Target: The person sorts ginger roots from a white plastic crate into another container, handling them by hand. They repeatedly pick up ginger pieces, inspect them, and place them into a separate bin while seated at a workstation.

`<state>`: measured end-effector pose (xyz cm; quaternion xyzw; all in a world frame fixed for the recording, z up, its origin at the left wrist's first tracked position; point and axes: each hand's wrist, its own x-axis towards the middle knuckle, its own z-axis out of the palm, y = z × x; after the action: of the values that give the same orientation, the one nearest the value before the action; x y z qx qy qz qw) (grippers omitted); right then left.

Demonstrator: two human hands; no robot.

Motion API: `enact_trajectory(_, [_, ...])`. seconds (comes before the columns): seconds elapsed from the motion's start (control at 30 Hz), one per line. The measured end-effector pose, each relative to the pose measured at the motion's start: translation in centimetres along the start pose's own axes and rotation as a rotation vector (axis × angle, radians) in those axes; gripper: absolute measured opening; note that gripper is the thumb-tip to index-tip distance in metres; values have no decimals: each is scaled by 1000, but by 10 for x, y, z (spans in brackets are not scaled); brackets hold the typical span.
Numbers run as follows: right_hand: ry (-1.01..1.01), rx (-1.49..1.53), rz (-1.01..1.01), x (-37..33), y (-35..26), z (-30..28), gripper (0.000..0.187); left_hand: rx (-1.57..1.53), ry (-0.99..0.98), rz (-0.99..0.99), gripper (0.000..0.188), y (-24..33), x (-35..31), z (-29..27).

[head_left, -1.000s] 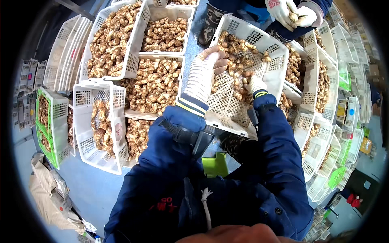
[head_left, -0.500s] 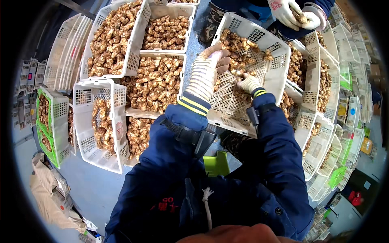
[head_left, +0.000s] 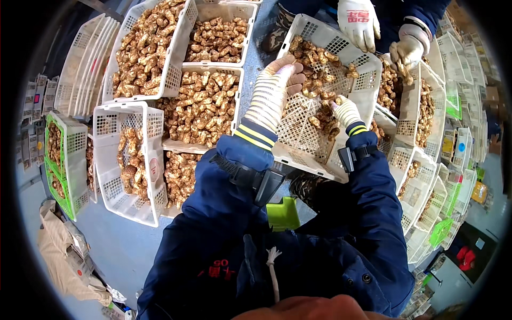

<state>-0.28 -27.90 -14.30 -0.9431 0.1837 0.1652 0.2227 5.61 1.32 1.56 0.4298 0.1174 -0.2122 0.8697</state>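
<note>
Lumpy, earth-brown tubers [head_left: 308, 53] lay scattered across the lattice floor of a white plastic crate [head_left: 296, 120]. At its left rim the gloved left hand [head_left: 273, 88] curled loosely; inside, the right hand [head_left: 345, 111] bent against tubers. Whether either gripped any, I couldn't tell. Left of the crate, tubers heaped a perforated box [head_left: 173, 80].

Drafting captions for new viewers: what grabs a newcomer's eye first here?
White crates of knobbly brown lumps dominate, packed along both sides. Upper centre, the gloved left hand is at the left edge of a mostly bare crate, the gloved right hand by the lumps inside. A bright green bin stands out below that crate, between the forearms.
</note>
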Motion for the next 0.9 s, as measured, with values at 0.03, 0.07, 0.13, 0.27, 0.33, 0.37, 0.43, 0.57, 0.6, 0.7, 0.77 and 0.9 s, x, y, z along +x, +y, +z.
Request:
enact_trajectory(0.03, [-31, -65, -42, -3, -1, -4, 49, 3, -1, 4, 27, 1, -1, 0])
enact_trajectory(0.07, [-62, -129, -84, -8, -1, -7, 46, 27, 3, 17, 28, 1, -1, 1])
enact_trajectory(0.13, [-194, -374, -219, -14, -2, -11, 30, 10, -15, 5, 30, -1, 0, 0])
enact_trajectory(0.27, [-193, -624, -249, -29, 0, 9, 18, 0, -30, -6, 31, -1, 2, 0])
enact_trajectory(0.33, [-182, -655, -218, -24, 6, 16, 22, -33, -35, -28, 30, -1, 2, 1])
enact_trajectory(0.37, [-178, -670, -210, -22, 6, 19, 24, -37, -33, -28, 30, -1, 3, -1])
enact_trajectory(0.43, [-153, -653, -240, -20, 11, 22, 31, -44, -28, -28, 29, 0, 4, -4])
enact_trajectory(0.57, [-243, -526, -176, -12, 37, 40, 42, -32, -27, -23, 30, 1, 2, -3])
enact_trajectory(0.6, [-249, -463, -164, -10, 39, 45, 41, -25, -26, -21, 30, 1, 2, -4])
enact_trajectory(0.7, [-268, 75, 43, 0, 52, 65, 40, -6, -12, -4, 30, 3, 1, -8])
enact_trajectory(0.77, [-139, 952, 559, 0, 127, 73, 45, -49, -84, -35, 29, -6, 3, 10])
enact_trajectory(0.9, [-373, -472, -298, -2, 28, 62, 59, 29, 20, 14, 30, 3, 1, -16])
